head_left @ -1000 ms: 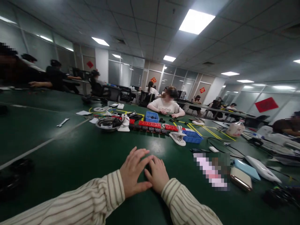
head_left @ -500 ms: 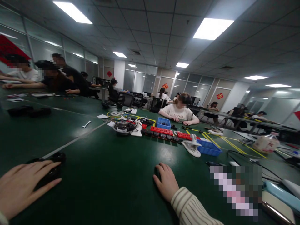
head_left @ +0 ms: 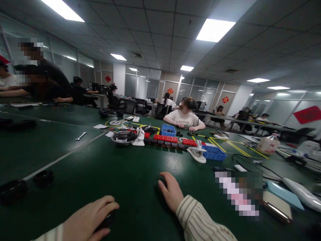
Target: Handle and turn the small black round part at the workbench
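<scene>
My left hand [head_left: 90,216] is low over the green table, its fingers curled around a glossy black rounded object [head_left: 107,221]. The hand covers most of that object, so its kind is not clear. Farther right, my right hand [head_left: 173,192] rests on the tabletop, closed over another small dark object [head_left: 163,182] that shows only between thumb and fingers. Two more glossy black objects, one at the left edge [head_left: 12,191] and one beside it [head_left: 43,178], lie left of my left hand.
Ahead are a metal bowl of cables [head_left: 122,138], red and black blocks in a row [head_left: 165,138], a white clamp [head_left: 198,152] and a blue bin [head_left: 214,153]. A wrench [head_left: 81,136] lies left. Phone-like items [head_left: 278,206] lie right. A person [head_left: 184,117] sits opposite.
My left hand has moved right, away from the black objects at the left, and has closed around one. My right hand stays nearly in place. The view has turned slightly right.
</scene>
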Action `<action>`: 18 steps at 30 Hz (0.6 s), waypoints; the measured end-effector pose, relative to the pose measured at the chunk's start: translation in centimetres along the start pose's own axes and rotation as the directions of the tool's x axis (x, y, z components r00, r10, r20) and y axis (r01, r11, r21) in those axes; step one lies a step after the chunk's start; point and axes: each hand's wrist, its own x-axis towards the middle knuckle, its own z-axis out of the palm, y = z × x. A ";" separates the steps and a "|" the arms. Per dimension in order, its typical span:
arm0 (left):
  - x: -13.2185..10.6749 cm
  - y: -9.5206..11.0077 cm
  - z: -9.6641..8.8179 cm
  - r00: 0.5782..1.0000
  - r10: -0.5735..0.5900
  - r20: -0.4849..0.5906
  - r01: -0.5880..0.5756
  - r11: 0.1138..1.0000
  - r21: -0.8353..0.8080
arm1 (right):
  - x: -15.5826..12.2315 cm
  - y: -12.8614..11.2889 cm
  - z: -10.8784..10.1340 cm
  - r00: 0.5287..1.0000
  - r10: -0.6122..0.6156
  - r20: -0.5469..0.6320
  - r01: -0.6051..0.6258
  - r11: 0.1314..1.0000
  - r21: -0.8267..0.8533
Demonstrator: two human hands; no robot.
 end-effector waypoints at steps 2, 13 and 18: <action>4.3 3.2 0.3 0.991 0.117 0.071 -0.109 0.989 -0.102 | -0.5 0.0 -0.5 0.998 -0.011 -0.062 0.015 0.998 0.060; 17.0 8.3 5.3 0.956 0.187 0.226 -0.110 0.942 -0.317 | -0.2 -0.8 -1.6 0.996 -0.055 -0.069 0.060 0.996 0.062; 17.6 6.7 5.0 0.960 0.161 0.229 -0.122 0.977 -0.176 | 0.1 -1.0 -1.5 1.000 -0.001 0.004 0.001 1.000 -0.013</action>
